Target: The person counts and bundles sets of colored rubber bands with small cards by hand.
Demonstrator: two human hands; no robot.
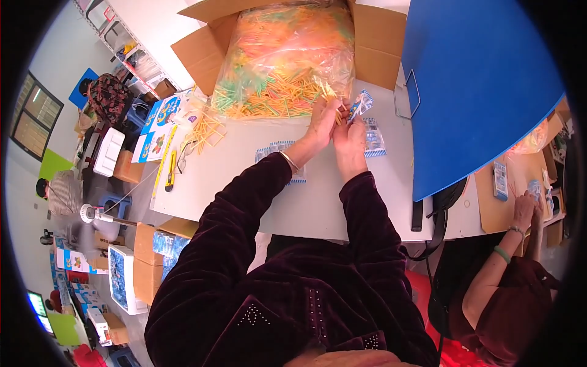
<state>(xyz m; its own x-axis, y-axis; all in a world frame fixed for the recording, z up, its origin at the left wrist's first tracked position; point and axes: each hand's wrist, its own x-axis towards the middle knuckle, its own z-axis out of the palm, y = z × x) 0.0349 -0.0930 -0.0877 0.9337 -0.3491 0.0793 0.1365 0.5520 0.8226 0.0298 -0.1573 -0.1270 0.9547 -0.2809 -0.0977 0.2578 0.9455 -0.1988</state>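
Holding yellow sticks (326,90) and a blue-and-white packet (363,103) above the desk (318,214)
Head view: fingers of the left hand (321,125) curl around the sticks, those of the right hand (351,139) pinch the packet just beside them; an open carton (380,52) of bagged sticks (293,49) stands beyond, flat packets (375,142) lie either side

Yellow cutter (169,178) nr L edge of bench (312,214), yellow strip (164,160) alongside — blue partition (477,92) by R edge, co-worker (520,306) past it. White rack (116,33) beyond far-L corner; sm. white fan (88,213) off near-L corner.
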